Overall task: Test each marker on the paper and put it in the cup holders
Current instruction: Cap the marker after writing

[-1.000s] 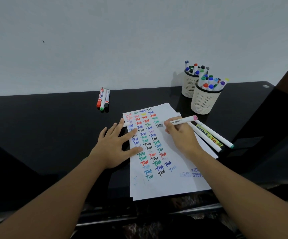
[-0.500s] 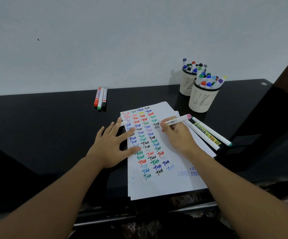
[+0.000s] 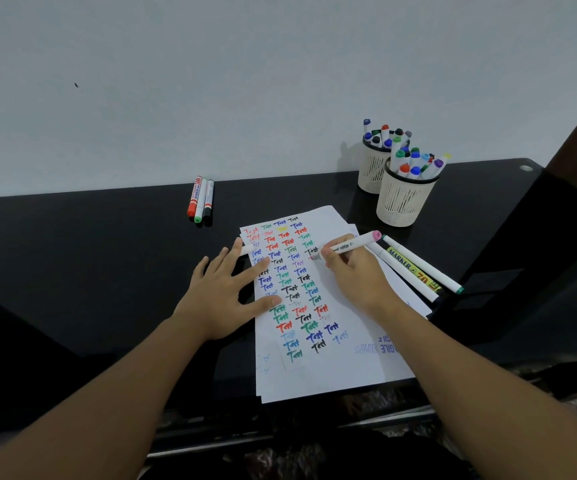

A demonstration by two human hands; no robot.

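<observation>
Pink-capped marker (image 3: 347, 246) sits just right of the frame's centre, pinched in the curled fingers of the right hand (image 3: 356, 277), its tip touching the paper (image 3: 349, 358) beside a black "Test" in the right-hand column. Over the last second the tip has slid a little leftward and a faint reddish stroke now shows under it, so a new test word appears to be starting. The left hand (image 3: 226, 292) has stayed flat with fingers spread, pressing the paper's left edge; a white cap (image 3: 247, 250) pokes out from under its fingertips. The two hands are well apart, with columns of coloured "Test" words between them.

Just right of the writing hand, three more markers (image 3: 415, 268) lie side by side, partly on the paper's right edge. In the upper right, two cream cup holders (image 3: 403, 202) stand touching, both crowded with markers. In the upper centre-left, three markers (image 3: 201, 200) lie together on the black table (image 3: 89, 265).

Judging from this, the task is far along: this marker is mid-test and only a few remain loose.
</observation>
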